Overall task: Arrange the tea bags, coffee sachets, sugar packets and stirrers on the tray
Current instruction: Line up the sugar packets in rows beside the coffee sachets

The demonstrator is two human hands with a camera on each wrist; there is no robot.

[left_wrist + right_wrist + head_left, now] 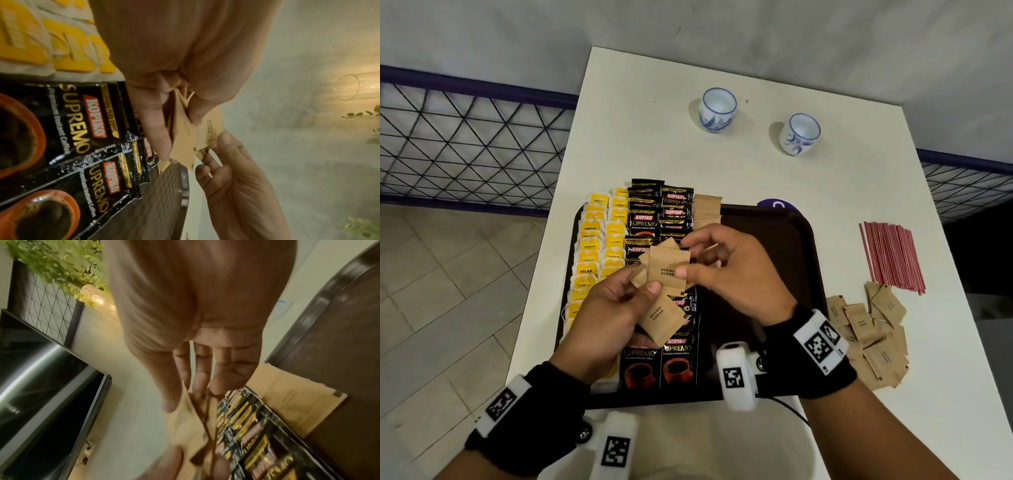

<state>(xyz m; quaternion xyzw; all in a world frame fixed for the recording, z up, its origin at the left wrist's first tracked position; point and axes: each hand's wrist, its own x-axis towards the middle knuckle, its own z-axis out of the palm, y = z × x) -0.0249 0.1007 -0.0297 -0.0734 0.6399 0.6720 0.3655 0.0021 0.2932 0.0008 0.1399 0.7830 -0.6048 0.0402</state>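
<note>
Above the dark brown tray [767, 260], my left hand [643, 287] grips a fanned bunch of brown sugar packets [659, 318]. My right hand [688, 263] pinches the top packet [666, 270] of that bunch between thumb and fingers. The left wrist view shows the held packets [183, 138] edge-on, with the right hand's thumb [224, 138] on one. Yellow tea bags [592, 246] fill the tray's left columns. Black coffee sachets [643, 222] lie beside them, then a short row of sugar packets [707, 210]. Red stirrers [890, 255] lie on the table to the right.
A loose pile of sugar packets [869, 335] lies on the white table right of the tray. Two blue-and-white cups [717, 109] [799, 133] stand at the back. A dark wire fence [465, 137] runs along the table's left. The tray's right half is bare.
</note>
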